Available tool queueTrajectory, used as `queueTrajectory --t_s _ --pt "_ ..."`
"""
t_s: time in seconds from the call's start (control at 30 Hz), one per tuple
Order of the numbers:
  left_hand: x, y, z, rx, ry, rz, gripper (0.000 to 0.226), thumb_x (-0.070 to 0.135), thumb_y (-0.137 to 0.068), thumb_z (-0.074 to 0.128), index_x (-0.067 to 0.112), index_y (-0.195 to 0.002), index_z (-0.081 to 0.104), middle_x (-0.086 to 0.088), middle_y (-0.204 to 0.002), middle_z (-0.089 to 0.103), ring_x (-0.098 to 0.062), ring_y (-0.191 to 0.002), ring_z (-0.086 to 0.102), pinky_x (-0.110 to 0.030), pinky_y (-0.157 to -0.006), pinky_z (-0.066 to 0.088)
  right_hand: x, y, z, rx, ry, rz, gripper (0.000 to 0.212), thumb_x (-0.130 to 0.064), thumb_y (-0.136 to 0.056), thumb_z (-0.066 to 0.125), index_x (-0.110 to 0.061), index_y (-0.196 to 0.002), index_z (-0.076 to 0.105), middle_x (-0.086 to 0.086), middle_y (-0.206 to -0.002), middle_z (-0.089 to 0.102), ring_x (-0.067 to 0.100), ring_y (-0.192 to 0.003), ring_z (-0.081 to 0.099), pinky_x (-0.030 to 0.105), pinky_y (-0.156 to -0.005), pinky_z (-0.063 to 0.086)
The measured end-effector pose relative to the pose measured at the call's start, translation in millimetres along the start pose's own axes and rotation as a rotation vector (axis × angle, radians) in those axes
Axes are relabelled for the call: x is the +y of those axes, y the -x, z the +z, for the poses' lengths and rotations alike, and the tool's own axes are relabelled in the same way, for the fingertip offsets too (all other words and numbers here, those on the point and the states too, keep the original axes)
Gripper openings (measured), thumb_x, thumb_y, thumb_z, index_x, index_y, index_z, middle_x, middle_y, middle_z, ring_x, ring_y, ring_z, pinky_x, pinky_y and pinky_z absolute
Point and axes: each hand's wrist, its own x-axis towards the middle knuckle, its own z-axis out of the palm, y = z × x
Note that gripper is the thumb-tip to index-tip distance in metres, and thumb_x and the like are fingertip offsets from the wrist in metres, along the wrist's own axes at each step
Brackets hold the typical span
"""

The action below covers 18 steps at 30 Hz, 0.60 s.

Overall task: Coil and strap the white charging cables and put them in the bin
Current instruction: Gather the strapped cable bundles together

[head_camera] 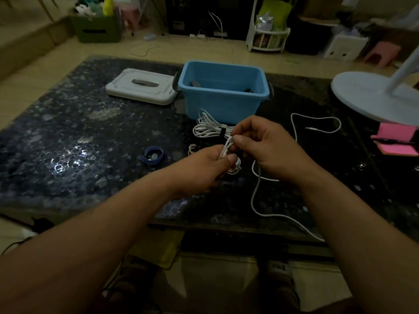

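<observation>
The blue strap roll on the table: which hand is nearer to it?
Left. The left hand is just right of the blue strap roll, not touching it. The right hand is farther right, beyond the left, pinching the white cable.

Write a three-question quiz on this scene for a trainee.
1. True or false: the lid is on the bin.
2. What lies just in front of the bin? A) a strapped bundle B) a mug C) scissors
3. Fill in: the left hand and the right hand both hold a white ____.

Key
1. False: it lies on the table, left of the bin.
2. A
3. cable
</observation>
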Motion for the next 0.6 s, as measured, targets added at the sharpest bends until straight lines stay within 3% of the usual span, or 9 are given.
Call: queueTrajectory --t_s 0.13,0.23,0.33,0.43,0.53,0.6 --pt "-1 -4 2 0.066 -0.157 -0.009 0.042 0.048 -0.11 0.043 0.014 -0.09 0.058 0.0 -0.069 0.044 -0.013 -0.059 0.037 -0.037 -0.062 0.032 1 0 2 0.002 0.04 -0.008 0.01 -0.013 -0.102 0.068 -0.023 -0.102 0.068 -0.001 -0.087 0.078 0.007 -0.08 0.074 0.018 -0.07 0.052" --pt "3 -7 -1 0.186 0.106 -0.044 0.045 0.052 -0.106 0.045 0.029 -0.073 0.064 0.007 -0.058 0.043 -0.011 -0.049 0.034 -0.03 -0.052 0.026 3 0 -1 0.043 0.031 0.057 0.003 -0.02 -0.103 0.068 -0.022 -0.105 0.068 0.002 -0.085 0.076 0.01 -0.071 0.07 0.022 -0.065 0.053" --pt "9 -9 -12 0.348 0.42 -0.107 0.04 0.036 -0.111 0.043 0.023 -0.074 0.046 0.001 -0.057 0.033 -0.011 -0.04 0.026 -0.02 -0.04 0.021 7 2 -4 0.025 0.024 0.161 0.01 -0.024 -0.105 0.064 -0.016 -0.104 0.069 0.001 -0.078 0.074 0.01 -0.066 0.069 0.023 -0.061 0.051" --pt "9 -9 -12 0.392 0.546 -0.121 0.035 0.037 -0.112 0.042 0.024 -0.08 0.04 0.002 -0.059 0.029 -0.01 -0.042 0.024 -0.018 -0.04 0.02 6 5 4 0.093 -0.097 0.22 0.012 -0.022 -0.105 0.065 -0.014 -0.098 0.072 -0.001 -0.073 0.074 0.009 -0.064 0.07 0.022 -0.059 0.053" --pt "9 -6 7 0.295 0.546 -0.096 0.044 0.049 -0.11 0.042 0.026 -0.076 0.056 0.006 -0.057 0.032 -0.011 -0.048 0.027 -0.024 -0.046 0.021 -2 6 24 0.242 -0.083 0.171 0.009 -0.023 -0.102 0.068 -0.016 -0.097 0.071 0.001 -0.078 0.075 0.009 -0.064 0.068 0.022 -0.057 0.053" --pt "12 -3 18 0.256 0.524 -0.074 0.048 0.057 -0.108 0.042 0.033 -0.079 0.071 0.009 -0.055 0.044 -0.009 -0.047 0.039 -0.024 -0.046 0.03 -7 8 41 0.279 0.003 0.112 0.007 -0.022 -0.102 0.066 -0.02 -0.097 0.072 -0.002 -0.083 0.075 0.003 -0.067 0.068 0.02 -0.059 0.053"
